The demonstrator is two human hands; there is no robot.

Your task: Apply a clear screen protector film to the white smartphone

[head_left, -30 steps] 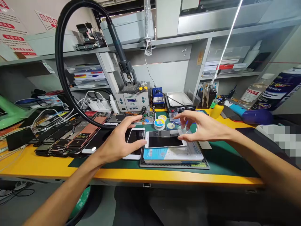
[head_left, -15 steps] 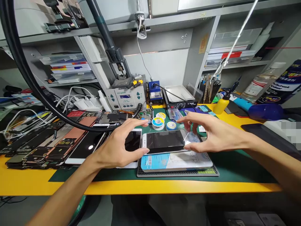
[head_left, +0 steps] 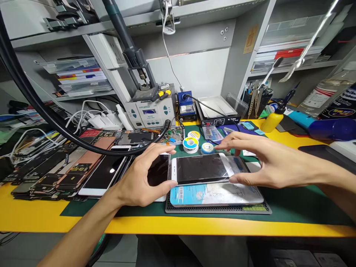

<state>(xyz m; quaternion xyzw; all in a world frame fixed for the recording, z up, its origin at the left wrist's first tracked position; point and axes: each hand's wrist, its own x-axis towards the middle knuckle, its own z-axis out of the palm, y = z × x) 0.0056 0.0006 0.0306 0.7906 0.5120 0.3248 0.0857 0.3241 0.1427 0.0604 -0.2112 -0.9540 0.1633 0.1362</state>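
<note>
A white-framed smartphone (head_left: 204,168) with a dark screen lies lengthwise across a blue and white printed package (head_left: 211,194). Its screen seems to have a glossy clear film. My left hand (head_left: 141,176) is at the phone's left end, thumb at the near corner, fingers apart and curved beyond the far corner. At the right end, my right hand (head_left: 261,161) has its thumb by the near corner and its fingers raised over the far side. Both hands are open around the phone; whether the thumbs press on it I cannot tell. Another white phone (head_left: 160,168) is partly hidden behind my left hand.
The package rests on a dark perforated pad (head_left: 219,210) on a green mat (head_left: 294,202). Dismantled phones (head_left: 80,167) fill the left. Tape spools (head_left: 190,144), a rework station (head_left: 150,111) and a yellow bottle (head_left: 271,120) stand behind. A black cable (head_left: 55,126) loops overhead.
The view has shifted slightly and come nearer. My right hand has moved right along the phone, uncovering more of its white right end. My left hand stays at the left end.
</note>
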